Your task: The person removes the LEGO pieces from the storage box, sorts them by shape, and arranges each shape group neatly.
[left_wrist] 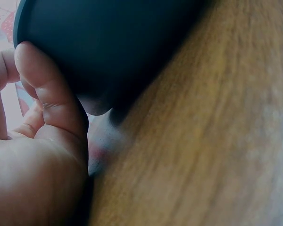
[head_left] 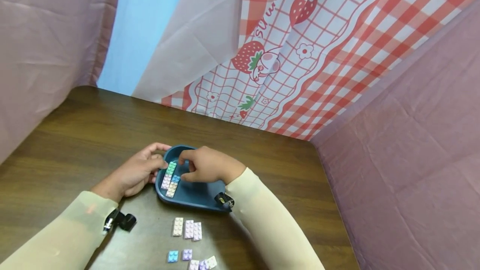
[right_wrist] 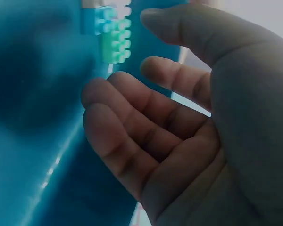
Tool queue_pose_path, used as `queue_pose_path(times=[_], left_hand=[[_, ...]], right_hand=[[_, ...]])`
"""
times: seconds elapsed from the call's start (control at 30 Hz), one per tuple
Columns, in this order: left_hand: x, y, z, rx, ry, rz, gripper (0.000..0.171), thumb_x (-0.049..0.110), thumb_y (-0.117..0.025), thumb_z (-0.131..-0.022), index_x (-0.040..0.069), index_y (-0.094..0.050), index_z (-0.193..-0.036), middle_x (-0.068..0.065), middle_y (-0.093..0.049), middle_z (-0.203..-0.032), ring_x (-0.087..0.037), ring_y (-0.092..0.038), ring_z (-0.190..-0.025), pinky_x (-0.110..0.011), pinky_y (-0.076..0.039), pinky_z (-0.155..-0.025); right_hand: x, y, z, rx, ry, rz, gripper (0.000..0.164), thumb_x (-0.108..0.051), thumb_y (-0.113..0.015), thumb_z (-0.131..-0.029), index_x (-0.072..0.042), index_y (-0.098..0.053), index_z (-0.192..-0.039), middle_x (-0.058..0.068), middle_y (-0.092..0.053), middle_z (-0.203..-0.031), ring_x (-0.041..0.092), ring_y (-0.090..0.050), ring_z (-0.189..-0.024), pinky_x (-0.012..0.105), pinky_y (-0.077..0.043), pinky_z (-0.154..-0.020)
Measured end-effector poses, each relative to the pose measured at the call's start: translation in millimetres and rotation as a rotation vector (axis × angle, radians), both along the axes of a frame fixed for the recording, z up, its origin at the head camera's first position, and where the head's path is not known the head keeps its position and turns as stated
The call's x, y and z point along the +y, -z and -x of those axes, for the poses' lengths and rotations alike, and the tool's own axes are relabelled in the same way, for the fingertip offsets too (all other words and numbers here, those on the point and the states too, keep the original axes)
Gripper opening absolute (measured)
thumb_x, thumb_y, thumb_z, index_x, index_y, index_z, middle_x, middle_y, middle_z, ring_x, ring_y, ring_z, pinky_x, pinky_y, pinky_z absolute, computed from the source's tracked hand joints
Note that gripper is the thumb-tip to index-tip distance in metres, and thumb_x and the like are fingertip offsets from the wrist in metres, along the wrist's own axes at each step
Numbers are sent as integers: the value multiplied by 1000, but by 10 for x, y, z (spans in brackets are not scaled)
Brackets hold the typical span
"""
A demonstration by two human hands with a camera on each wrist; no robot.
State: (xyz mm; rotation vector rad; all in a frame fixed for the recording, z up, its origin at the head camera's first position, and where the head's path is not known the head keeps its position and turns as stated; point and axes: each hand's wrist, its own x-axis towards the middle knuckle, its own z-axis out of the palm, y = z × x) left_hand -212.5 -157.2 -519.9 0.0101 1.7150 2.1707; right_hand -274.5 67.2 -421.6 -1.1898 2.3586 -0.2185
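Note:
A dark blue tray [head_left: 198,201] with rounded corners lies on the wooden table. My left hand [head_left: 136,172] grips its left end, the thumb at the rim; in the left wrist view a fingertip shows under the tray [left_wrist: 108,42]. Over the tray hovers my right hand [head_left: 208,165], fingers loosely bent and nothing between them. Inside, at the left end, lie toy building bricks: green bricks [head_left: 171,168], a lilac brick [head_left: 166,181], a small blue brick [head_left: 176,178] and a cream brick [head_left: 171,189]. The right wrist view shows the green bricks [right_wrist: 115,47] beyond the thumb and fingertips.
Nearer me on the table [head_left: 112,124] lie a cream brick [head_left: 178,226], two lilac bricks [head_left: 189,229], a small blue brick [head_left: 173,256], a small purple brick [head_left: 187,255] and several more at the bottom edge. Pink curtains [head_left: 408,157] and a strawberry-print cloth [head_left: 270,53] enclose the table.

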Motion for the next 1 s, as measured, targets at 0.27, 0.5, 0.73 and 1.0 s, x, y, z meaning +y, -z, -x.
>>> queue_pose_path(times=[0.27, 0.5, 0.73, 1.0], left_hand=[[3, 7, -1, 8, -9, -16, 58, 6, -62, -94, 15, -41, -147, -17, -56, -119, -11, -53, -69, -23, -51, -55], [-1, 8, -9, 10, -13, -24, 58, 4, -62, -94, 16, -42, -146, -12, -57, -112, -9, -50, -68, -22, -48, -53], [0, 19, -7, 21, -10, -31, 58, 4, -63, -93, 15, -42, -146, -10, -56, -108, -8, -49, -66, -21, -47, -52], [-1, 23, -12, 35, -2, -40, 56, 3, -60, -94, 14, -41, -146, -13, -56, -110, -9, -50, -68, -21, -48, -53]], right_hand=[[-117, 158, 72, 32, 14, 10, 40, -43, -72, -98, -20, -63, -130, -7, -65, -78, 4, -58, -64, 21, -49, -57], [-190, 233, 83, 14, 38, 13, 37, -43, -74, -96, -20, -63, -124, -6, -64, -77, 6, -58, -63, 22, -48, -55], [-235, 309, 78, 17, 69, 18, 32, -42, -73, -96, -24, -61, -120, -7, -64, -76, 6, -57, -61, 22, -48, -54], [-291, 386, 68, 11, 118, 60, 28, -37, -76, -91, -26, -61, -111, -9, -65, -75, 5, -58, -60, 23, -50, -54]])
